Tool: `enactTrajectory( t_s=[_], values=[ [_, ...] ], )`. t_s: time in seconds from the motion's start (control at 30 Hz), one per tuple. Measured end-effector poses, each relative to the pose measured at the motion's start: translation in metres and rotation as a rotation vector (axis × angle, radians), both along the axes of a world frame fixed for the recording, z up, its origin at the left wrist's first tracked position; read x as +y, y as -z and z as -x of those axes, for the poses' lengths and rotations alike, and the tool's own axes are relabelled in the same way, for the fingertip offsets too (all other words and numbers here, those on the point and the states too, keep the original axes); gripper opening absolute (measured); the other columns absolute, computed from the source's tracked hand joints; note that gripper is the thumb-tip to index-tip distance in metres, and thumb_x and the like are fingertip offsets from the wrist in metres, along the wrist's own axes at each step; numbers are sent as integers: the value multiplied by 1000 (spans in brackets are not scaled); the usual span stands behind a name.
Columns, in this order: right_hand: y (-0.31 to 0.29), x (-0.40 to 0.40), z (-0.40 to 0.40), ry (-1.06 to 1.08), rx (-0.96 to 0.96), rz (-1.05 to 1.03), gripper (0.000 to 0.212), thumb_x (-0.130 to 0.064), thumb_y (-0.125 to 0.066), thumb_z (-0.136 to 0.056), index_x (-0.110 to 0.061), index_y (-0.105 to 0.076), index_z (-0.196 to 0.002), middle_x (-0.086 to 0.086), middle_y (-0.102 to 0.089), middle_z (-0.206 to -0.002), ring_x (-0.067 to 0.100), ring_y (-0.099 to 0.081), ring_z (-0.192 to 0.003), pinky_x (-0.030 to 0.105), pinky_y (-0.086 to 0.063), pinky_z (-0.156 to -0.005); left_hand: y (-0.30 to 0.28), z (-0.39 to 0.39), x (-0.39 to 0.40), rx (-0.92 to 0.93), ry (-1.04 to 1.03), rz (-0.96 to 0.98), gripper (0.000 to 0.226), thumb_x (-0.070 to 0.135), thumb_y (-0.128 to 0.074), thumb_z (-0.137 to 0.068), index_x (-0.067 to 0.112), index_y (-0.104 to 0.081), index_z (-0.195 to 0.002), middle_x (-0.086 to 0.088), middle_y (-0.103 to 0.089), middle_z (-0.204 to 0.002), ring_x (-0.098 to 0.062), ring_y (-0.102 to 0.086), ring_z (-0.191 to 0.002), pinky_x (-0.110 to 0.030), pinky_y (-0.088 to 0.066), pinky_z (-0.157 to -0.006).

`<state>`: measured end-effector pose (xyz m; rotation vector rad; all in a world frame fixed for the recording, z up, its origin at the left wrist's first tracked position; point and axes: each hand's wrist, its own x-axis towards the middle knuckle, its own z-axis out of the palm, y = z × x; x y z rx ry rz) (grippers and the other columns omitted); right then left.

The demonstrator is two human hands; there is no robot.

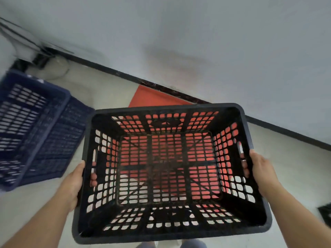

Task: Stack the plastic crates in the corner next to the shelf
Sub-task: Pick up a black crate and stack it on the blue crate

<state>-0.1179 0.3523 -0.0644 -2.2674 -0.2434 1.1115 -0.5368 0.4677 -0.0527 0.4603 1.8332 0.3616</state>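
Observation:
I hold a black perforated plastic crate (258, 176) up in front of me, its open top facing me. My left hand (76, 183) grips its left side, with fingertips showing through the handle slot. On the opposite side my right hand (259, 169) grips the right handle slot the same way. A dark blue plastic crate (35, 126) stands on the floor at the left, blurred and tilted in view. Whether it is one crate or a stack I cannot tell.
A white wall with a dark baseboard (161, 86) runs diagonally across the view. A red floor patch (152, 97) lies beneath and beyond the black crate. Dark metal framing (41, 56) stands at the far left corner. Another dark object (325, 213) shows at the right edge.

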Motion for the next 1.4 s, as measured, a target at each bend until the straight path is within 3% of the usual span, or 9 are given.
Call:
enactTrajectory(
  t_s=[0.3,0.4,0.53,0.73,0.93,1.4],
  values=[
    [-102,115,65,-343,-24,-8,53,-42,-36,-97,0,-57,-73,12,-53,-55,25,-46,-50,36,-41,-57,-122,93,-43,38,-329,-99,41,39,-36,-98,8,-63,-101,-11,-51,-70,-23,-46,-61,-34,-40,-61],
    [-127,165,106,-491,-81,-71,57,-38,-35,-97,10,-61,-80,14,-53,-55,27,-46,-52,40,-41,-59,-148,127,-46,59,-428,-166,39,37,-37,-98,9,-63,-97,-11,-51,-68,-23,-44,-59,-34,-38,-59],
    [-157,231,178,-629,-51,-118,49,-36,-35,-98,4,-63,-87,12,-53,-60,25,-44,-52,36,-39,-57,-167,183,-45,70,-569,-219,37,38,-40,-97,11,-65,-91,-10,-51,-67,-23,-44,-57,-35,-39,-59],
    [-185,329,302,-760,13,-157,39,-33,-37,-97,-5,-61,-86,6,-49,-60,20,-41,-52,32,-35,-52,-169,282,-19,52,-741,-265,43,42,-33,-98,10,-62,-95,-8,-48,-64,-22,-42,-54,-33,-36,-55],
    [-186,417,417,-869,31,-207,38,-31,-38,-97,-4,-62,-84,8,-50,-62,20,-41,-51,30,-34,-50,-167,359,24,81,-844,-279,43,42,-29,-99,12,-59,-93,-8,-46,-66,-20,-40,-56,-33,-35,-57],
    [-139,579,569,-1066,70,-191,37,-35,-36,-95,-9,-61,-87,5,-49,-62,20,-40,-49,29,-34,-48,-125,436,124,125,-1066,-292,36,39,-32,-98,15,-56,-87,-4,-44,-66,-17,-39,-58,-30,-35,-59]
  ],
)
